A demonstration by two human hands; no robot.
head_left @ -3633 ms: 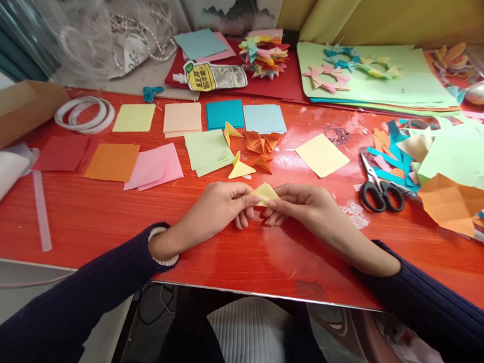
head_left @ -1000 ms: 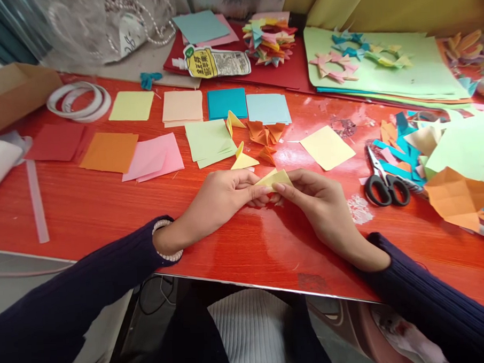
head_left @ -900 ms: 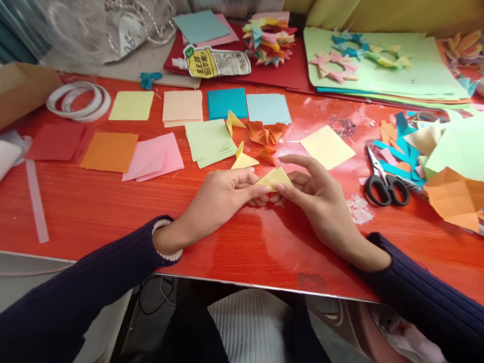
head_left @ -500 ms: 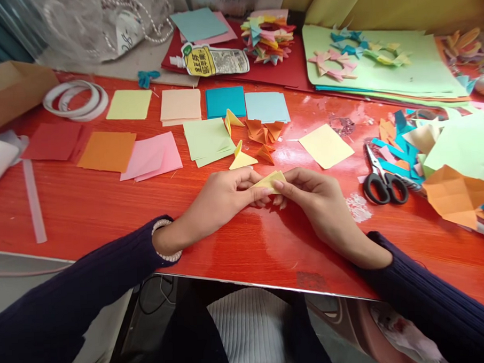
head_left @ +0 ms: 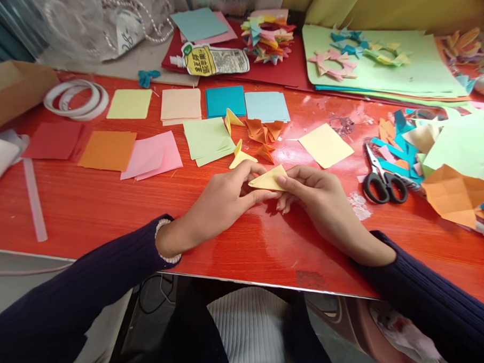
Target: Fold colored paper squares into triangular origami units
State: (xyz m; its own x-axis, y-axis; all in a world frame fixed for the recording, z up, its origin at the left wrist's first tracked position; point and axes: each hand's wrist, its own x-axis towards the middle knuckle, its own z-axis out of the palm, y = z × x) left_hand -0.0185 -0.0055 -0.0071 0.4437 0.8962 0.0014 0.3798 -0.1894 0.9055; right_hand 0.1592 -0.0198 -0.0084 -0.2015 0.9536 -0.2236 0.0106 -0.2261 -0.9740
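Note:
A small piece of yellow paper (head_left: 266,179), folded into a triangle, is between my two hands above the red table. My right hand (head_left: 321,199) pinches its right end, thumb on top and fingers curled beneath. My left hand (head_left: 220,196) curls around the left point, its thumb along the lower edge; its fingertips are partly hidden behind the paper. Just beyond my fingers stand folded yellow pieces (head_left: 241,156) and several folded orange pieces (head_left: 258,131). A flat pale yellow square (head_left: 326,145) lies past my right hand.
Paper squares in stacks, such as green (head_left: 208,140), pink (head_left: 152,156) and orange (head_left: 107,150), spread left and behind. Black-handled scissors (head_left: 380,183) lie right, beside paper scraps (head_left: 401,148). Tape rolls (head_left: 76,100), a drink pouch (head_left: 216,59) and folded paper rings (head_left: 333,65) are farther back.
The folded yellow paper has turned so more of its triangular face shows. My left thumb has slid from its face to the lower edge, and my left fingers have lifted slightly.

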